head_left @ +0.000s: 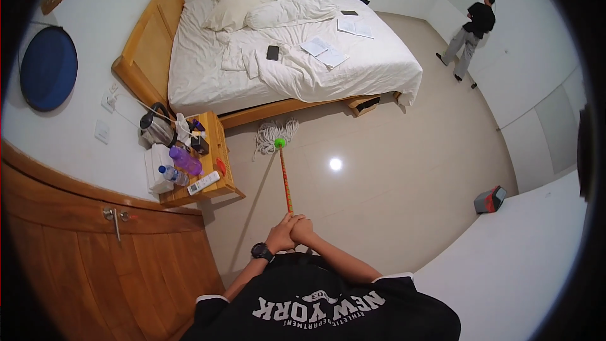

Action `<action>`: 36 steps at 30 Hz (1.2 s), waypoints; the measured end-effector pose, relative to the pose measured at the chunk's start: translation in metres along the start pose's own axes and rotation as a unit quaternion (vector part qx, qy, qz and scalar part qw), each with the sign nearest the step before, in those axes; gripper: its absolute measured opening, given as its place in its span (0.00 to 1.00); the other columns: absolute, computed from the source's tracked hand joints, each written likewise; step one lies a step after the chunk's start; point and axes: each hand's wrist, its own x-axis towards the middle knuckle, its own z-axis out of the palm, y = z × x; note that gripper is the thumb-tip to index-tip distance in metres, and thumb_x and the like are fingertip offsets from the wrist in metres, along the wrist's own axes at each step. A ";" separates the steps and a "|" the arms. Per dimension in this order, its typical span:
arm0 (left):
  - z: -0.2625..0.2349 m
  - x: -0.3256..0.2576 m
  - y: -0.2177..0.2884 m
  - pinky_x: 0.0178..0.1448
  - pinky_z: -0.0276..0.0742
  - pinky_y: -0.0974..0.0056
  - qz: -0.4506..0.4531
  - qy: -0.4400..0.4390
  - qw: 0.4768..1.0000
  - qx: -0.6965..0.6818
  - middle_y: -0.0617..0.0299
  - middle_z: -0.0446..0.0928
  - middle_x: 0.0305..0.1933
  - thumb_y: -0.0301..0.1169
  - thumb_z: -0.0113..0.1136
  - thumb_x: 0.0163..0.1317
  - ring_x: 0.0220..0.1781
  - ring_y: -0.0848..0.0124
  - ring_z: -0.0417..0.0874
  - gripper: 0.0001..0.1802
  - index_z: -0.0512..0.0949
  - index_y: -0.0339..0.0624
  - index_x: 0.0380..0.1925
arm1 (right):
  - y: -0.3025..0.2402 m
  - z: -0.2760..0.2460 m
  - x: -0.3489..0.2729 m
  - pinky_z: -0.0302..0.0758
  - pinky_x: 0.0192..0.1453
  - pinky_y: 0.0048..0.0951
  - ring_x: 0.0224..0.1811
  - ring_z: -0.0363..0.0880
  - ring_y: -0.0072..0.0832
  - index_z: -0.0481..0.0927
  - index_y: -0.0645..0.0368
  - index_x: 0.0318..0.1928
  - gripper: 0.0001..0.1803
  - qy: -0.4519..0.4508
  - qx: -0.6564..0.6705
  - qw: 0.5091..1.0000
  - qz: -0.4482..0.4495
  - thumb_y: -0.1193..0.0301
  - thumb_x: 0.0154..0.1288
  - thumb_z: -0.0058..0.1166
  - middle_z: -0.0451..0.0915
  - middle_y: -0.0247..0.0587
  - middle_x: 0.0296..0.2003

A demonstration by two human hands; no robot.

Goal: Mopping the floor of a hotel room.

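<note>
Count, left to right: 1 kettle point(159, 129), 2 bottles point(185, 160) on 1 bedside table point(216, 145); 1 mop point(280, 143), head spread on floor point(353, 215) beside 1 bed point(379, 66); 1 other person point(481, 20), standing. Left hand point(280, 233), watch point(261, 251) at wrist, and right hand point(303, 231): touching, both clenched around the mop's upper end, forearms converging.

Floor point(379, 177) opens right of the mop point(285, 173); bed point(385, 66) blocks ahead, nightstand point(217, 142) left.
</note>
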 end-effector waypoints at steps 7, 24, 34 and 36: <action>-0.048 0.007 0.049 0.52 0.78 0.53 0.083 -0.076 0.993 0.015 0.57 0.73 0.52 0.36 0.70 0.36 0.50 0.51 0.79 0.42 0.70 0.56 0.59 | -0.011 -0.084 -0.041 0.79 0.44 0.45 0.41 0.84 0.45 0.80 0.61 0.44 0.21 -0.069 0.074 0.993 0.059 0.60 0.55 0.52 0.83 0.53 0.38; -0.004 0.040 -0.016 0.59 0.74 0.50 0.091 0.171 0.973 0.127 0.54 0.72 0.57 0.32 0.73 0.33 0.57 0.44 0.74 0.42 0.71 0.52 0.56 | 0.024 -0.004 0.067 0.80 0.47 0.41 0.43 0.84 0.47 0.81 0.64 0.43 0.27 -0.109 0.018 0.994 -0.023 0.74 0.35 0.69 0.84 0.53 0.38; -0.040 -0.001 0.030 0.57 0.66 0.49 -0.014 -0.027 0.999 -0.040 0.56 0.76 0.56 0.37 0.70 0.39 0.58 0.56 0.77 0.41 0.68 0.52 0.59 | -0.023 -0.103 -0.018 0.78 0.50 0.45 0.46 0.82 0.47 0.83 0.60 0.44 0.20 -0.210 0.042 0.975 -0.057 0.73 0.46 0.59 0.83 0.53 0.42; -0.036 0.008 0.024 0.57 0.66 0.49 -0.005 -0.012 0.999 -0.047 0.56 0.76 0.56 0.36 0.69 0.38 0.58 0.56 0.77 0.40 0.69 0.52 0.58 | -0.015 -0.097 -0.005 0.78 0.50 0.45 0.47 0.82 0.47 0.83 0.58 0.45 0.19 -0.205 0.031 0.976 -0.064 0.71 0.49 0.55 0.83 0.52 0.43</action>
